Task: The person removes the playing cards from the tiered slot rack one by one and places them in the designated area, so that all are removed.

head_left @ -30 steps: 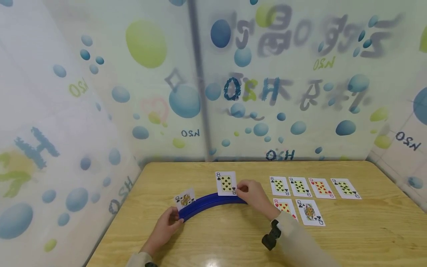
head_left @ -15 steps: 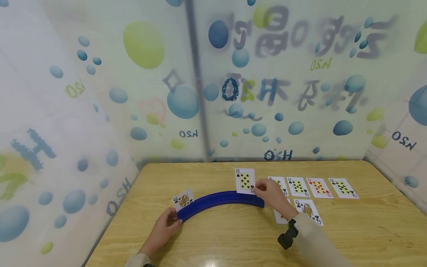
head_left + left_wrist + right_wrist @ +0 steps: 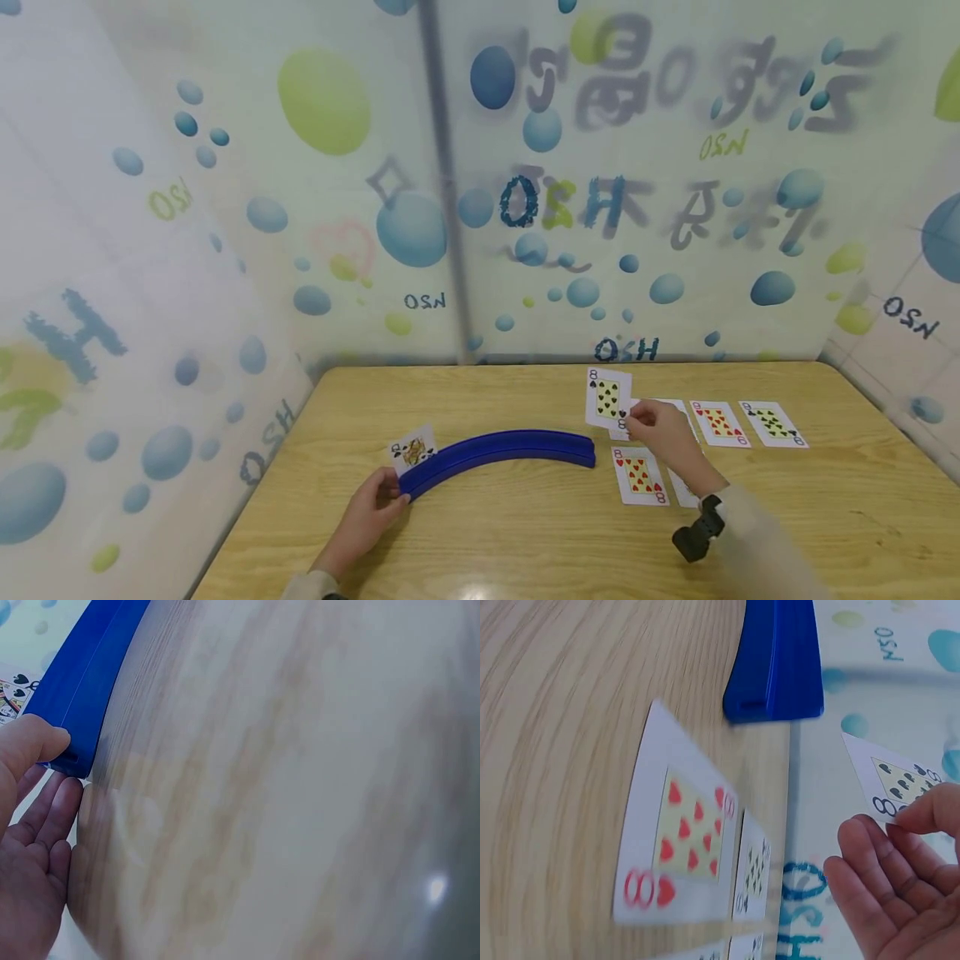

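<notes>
My right hand pinches the eight of spades by its lower right corner between thumb and fingers. In the head view this playing card overlaps an eight lying on the table, hiding most of it. In the right wrist view the held card tilts in front of the wall. At the other side, my left hand grips the left end of a curved blue card holder, thumb on its front face. A queen of spades stands in the holder near that hand.
Right of the holder, face-up cards lie in two rows on the wooden table. The eight of hearts is nearest the holder's right end. Farther right are the nine of hearts and a black nine. My right hand partly hides others.
My right hand has carried the eight of spades rightward, from above the holder to over the back row of cards. My left hand keeps its grip on the holder's end.
</notes>
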{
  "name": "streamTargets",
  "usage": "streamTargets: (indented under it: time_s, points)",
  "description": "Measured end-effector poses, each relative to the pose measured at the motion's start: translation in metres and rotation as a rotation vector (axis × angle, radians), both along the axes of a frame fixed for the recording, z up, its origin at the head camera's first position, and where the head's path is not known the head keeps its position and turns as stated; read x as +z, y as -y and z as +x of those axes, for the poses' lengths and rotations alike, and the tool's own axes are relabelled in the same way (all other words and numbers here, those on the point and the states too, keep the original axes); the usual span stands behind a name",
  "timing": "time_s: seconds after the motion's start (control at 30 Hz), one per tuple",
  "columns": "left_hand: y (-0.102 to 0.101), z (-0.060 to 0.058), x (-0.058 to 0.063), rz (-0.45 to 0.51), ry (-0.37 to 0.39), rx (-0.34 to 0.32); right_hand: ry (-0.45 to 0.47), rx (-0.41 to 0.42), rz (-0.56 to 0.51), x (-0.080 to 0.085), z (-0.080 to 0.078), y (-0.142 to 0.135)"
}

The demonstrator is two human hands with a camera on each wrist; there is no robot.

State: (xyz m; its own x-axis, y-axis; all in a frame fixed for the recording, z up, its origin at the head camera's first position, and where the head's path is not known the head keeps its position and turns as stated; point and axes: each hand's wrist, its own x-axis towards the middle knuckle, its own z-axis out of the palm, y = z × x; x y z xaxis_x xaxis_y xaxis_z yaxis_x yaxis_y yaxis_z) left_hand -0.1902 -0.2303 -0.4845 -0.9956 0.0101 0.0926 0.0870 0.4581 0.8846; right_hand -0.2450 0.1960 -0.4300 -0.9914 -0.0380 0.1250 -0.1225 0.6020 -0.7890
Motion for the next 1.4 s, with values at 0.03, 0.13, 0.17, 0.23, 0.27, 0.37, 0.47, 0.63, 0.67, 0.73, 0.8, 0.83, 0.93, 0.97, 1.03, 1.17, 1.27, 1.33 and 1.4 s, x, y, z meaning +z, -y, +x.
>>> streamTargets:
  time_s: [0.03,0.13,0.17,0.23,0.27,0.37,0.47,0.63,0.67,0.73,0.8,0.83,0.93,0.97,1.03,1.17,1.27,1.33,1.4]
  points:
    - [0.000,0.000,0.000,-0.002,0.000,-0.002,0.007,-0.007,-0.004,-0.001,0.001,-0.005]
    - [0.001,0.000,0.000,-0.009,0.005,-0.002,0.025,-0.026,-0.016,-0.002,0.004,-0.019]
    - [0.001,0.000,0.000,-0.012,0.007,-0.002,0.030,-0.033,-0.019,-0.003,0.005,-0.024]
    - [0.001,0.000,0.000,-0.018,0.008,-0.003,0.036,-0.046,-0.011,-0.003,0.008,-0.031]
    - [0.001,0.000,0.000,-0.018,0.008,-0.004,0.037,-0.051,-0.004,-0.003,0.010,-0.035]
    - [0.001,0.001,0.001,-0.016,0.005,-0.007,0.037,-0.063,0.013,-0.003,0.013,-0.046]
    - [0.001,0.002,0.001,-0.008,0.006,-0.008,0.044,-0.070,0.035,-0.005,0.014,-0.057]
    - [0.001,0.002,0.001,0.000,0.013,-0.007,0.034,-0.088,0.064,-0.007,0.019,-0.075]
    - [0.000,0.001,0.001,-0.001,0.018,-0.005,0.032,-0.096,0.069,-0.007,0.020,-0.078]
    - [0.000,0.001,0.001,-0.009,0.028,-0.001,0.025,-0.108,0.096,-0.008,0.023,-0.084]
    - [0.000,0.001,0.001,-0.011,0.030,0.003,0.018,-0.115,0.119,-0.008,0.026,-0.091]
    - [0.000,0.000,0.001,-0.015,0.028,0.005,0.015,-0.119,0.128,-0.009,0.027,-0.094]
    - [0.000,0.000,0.001,-0.022,0.026,0.010,-0.001,-0.128,0.166,-0.010,0.029,-0.103]
    - [0.000,-0.001,0.001,-0.021,0.022,0.009,-0.007,-0.131,0.175,-0.010,0.030,-0.106]
    - [0.000,-0.001,0.002,-0.025,0.030,0.011,-0.011,-0.137,0.184,-0.011,0.032,-0.112]
    - [0.000,-0.001,0.002,-0.024,0.028,0.005,-0.001,-0.131,0.190,-0.013,0.036,-0.122]
    - [0.000,-0.001,0.002,-0.022,0.024,0.002,0.036,-0.117,0.199,-0.013,0.038,-0.130]
    - [0.000,-0.001,0.002,-0.024,0.031,0.006,0.062,-0.101,0.213,-0.012,0.039,-0.135]
    - [0.000,-0.001,0.002,-0.027,0.035,0.005,0.090,-0.087,0.230,-0.011,0.039,-0.140]
